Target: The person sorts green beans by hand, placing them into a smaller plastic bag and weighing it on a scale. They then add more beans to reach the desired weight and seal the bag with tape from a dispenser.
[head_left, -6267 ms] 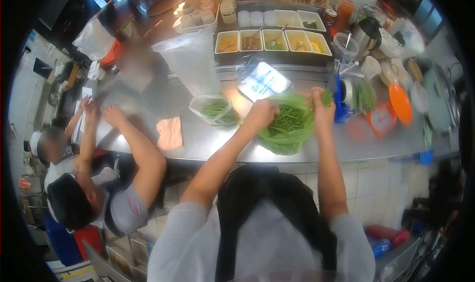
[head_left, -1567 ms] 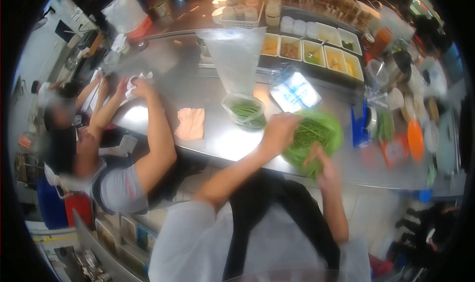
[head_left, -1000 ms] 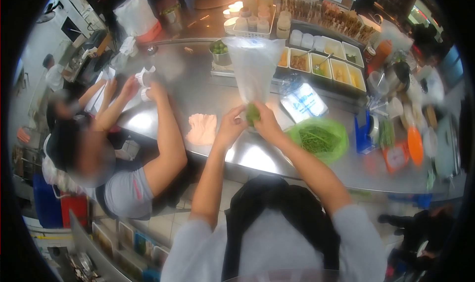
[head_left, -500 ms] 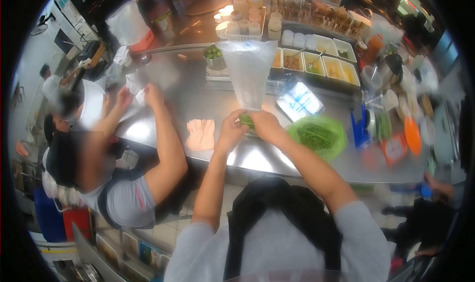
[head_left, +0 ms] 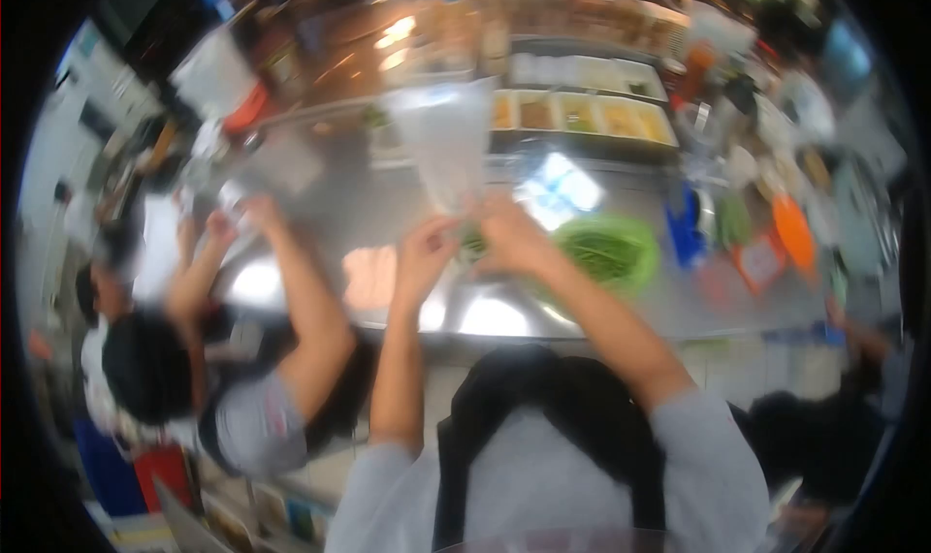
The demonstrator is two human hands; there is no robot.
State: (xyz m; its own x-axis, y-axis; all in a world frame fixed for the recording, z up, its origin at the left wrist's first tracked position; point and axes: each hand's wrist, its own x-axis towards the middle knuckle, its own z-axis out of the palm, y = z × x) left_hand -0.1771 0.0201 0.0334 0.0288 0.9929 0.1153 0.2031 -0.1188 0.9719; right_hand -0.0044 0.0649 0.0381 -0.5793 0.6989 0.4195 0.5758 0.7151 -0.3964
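Note:
A small bunch of thin green vegetable stems (head_left: pixel 472 246) shows between my two hands over the steel counter. My right hand (head_left: pixel 512 238) is closed round its right side. On the other side my left hand (head_left: pixel 425 260) has its fingertips pinched together beside the stems; blur hides what is in them. Just beyond my fingers stands a tall clear plastic bag (head_left: pixel 441 141), wide at the top and narrow at the bottom. To the right of my right hand, a light green bag (head_left: pixel 648 258) lies open with more long green stems (head_left: pixel 601 252) in it.
Pink, flat slices (head_left: pixel 369 278) lie left of my left hand. Behind are food trays (head_left: pixel 582 117) and a shiny printed packet (head_left: pixel 562 189). A co-worker (head_left: pixel 257 359) works close on my left. Blue and orange utensils (head_left: pixel 793 233) crowd the right side.
The view has shifted and blurred, so the counter sits further left. My hands have moved slightly apart, with the stems lower between them. The co-worker's head and hands have moved.

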